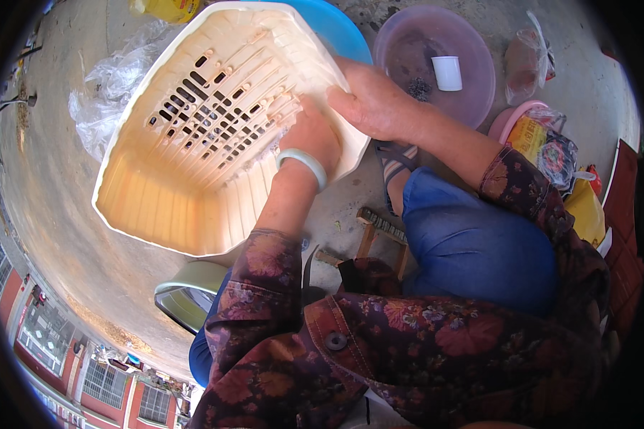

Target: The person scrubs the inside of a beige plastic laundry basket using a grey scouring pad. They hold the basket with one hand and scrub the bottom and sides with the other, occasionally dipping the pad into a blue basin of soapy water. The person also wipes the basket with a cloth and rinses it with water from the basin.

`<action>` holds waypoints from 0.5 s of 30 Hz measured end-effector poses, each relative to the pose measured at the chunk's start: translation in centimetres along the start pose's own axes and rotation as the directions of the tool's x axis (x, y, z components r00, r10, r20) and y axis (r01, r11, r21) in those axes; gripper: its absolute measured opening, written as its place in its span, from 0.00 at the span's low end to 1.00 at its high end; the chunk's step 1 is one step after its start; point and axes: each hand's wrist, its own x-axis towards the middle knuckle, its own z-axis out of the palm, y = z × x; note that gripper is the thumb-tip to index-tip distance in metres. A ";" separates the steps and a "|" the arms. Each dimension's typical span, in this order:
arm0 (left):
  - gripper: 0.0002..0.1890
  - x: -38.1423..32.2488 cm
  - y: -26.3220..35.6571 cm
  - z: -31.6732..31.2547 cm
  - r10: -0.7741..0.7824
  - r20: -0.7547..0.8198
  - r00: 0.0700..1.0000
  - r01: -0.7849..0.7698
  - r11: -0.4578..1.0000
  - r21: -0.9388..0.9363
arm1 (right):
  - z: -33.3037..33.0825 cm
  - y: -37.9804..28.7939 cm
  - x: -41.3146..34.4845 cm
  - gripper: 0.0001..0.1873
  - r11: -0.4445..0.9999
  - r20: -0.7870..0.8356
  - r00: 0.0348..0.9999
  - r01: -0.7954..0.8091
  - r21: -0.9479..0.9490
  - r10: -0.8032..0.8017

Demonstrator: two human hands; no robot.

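Observation:
A large cream plastic basket (155,145) with a slotted bottom is tilted up, its inside facing me. My right hand (367,99) grips its rim at the upper right, thumb over the edge and the fingers hidden behind. Inside the basket, my left hand (311,137) is against the slotted bottom, a pale bangle on that wrist; whether anything is under its fingers cannot be seen. Brownish stain shows on the basket's inner walls. Just beyond my right hand, a translucent purple basin (402,40) holds a white plastic cup (447,73) and a dark metal scouring ball (419,89).
Behind the basket is a blue basin (335,29). Crumpled clear plastic (104,88) lies at the left, a pale green container (193,279) below. A small wooden stool or brush-like piece (381,222) is by my foot. Bagged items (536,134) and a pink basin (507,118) sit right.

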 end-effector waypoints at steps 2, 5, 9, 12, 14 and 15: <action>0.32 0.0 -0.2 0.1 0.013 0.001 1.000 -0.013 1.000 0.007 | 0.2 0.3 0.1 0.21 1.000 -0.009 1.000 0.004 0.011 -0.004; 0.31 -0.3 0.0 -0.3 -0.004 0.030 1.000 0.003 1.000 0.007 | 0.0 0.1 0.1 0.21 1.000 0.000 1.000 -0.017 0.012 0.017; 0.25 -0.9 -0.3 -0.3 0.026 0.003 1.000 -0.026 0.999 -0.020 | 0.1 0.5 0.2 0.21 1.000 0.002 1.000 -0.012 0.021 0.011; 0.24 -1.4 -0.5 -1.1 0.059 0.036 0.998 -0.058 0.998 -0.010 | 0.0 0.0 0.0 0.21 0.999 -0.001 0.999 -0.040 0.013 0.040; 0.21 -1.7 -0.8 -0.9 0.088 -0.015 0.996 -0.089 0.996 -0.025 | 0.0 0.2 0.1 0.22 1.000 0.007 1.000 -0.028 -0.013 0.028; 0.22 -1.8 -0.9 -0.9 0.096 -0.030 0.995 -0.097 0.995 -0.021 | 0.0 0.3 0.0 0.22 0.999 0.011 1.000 -0.022 -0.026 0.022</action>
